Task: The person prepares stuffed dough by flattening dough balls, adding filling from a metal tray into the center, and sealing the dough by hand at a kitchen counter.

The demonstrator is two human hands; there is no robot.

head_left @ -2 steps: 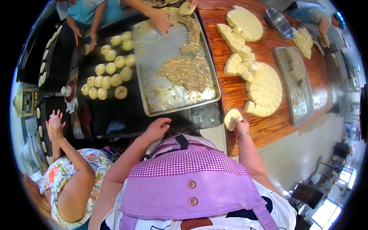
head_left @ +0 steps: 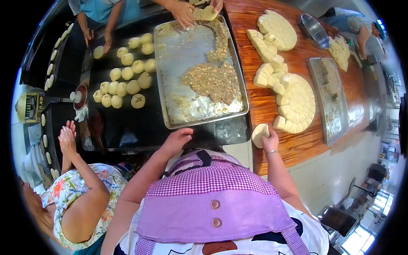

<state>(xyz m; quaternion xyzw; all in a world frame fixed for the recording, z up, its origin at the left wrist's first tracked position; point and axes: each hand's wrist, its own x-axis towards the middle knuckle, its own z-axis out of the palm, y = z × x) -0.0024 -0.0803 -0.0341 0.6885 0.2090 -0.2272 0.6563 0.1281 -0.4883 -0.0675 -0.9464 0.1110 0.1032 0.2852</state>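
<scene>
A flattened round of dough (head_left: 258, 135) is pinched between the thumb and fingers of my right hand (head_left: 270, 141), at the near left corner of the wooden table. My left hand (head_left: 176, 141) is beside the near edge of the black worktop, empty, with fingers loosely bent and thumb apart. Just beyond it lies a metal tray (head_left: 170, 93) with a mound of chunky brown filling (head_left: 212, 80). Several filled dough balls (head_left: 121, 89) sit in rows left of the tray. Cut dough pieces in round slabs (head_left: 297, 102) lie on the wooden table beyond my right hand.
At the top, a co-worker's hands (head_left: 182, 15) hold dough over the tray's far end. Another person's hands (head_left: 107, 42) are near a dough disc at the upper left. Someone in a floral top (head_left: 80, 204) is close on my left. A metal bowl (head_left: 315, 32) and second tray (head_left: 329, 100) stand right.
The whole view has shifted slightly. At the far end of the tray, a co-worker's hand has moved to the dough held there. My right hand still holds its dough round.
</scene>
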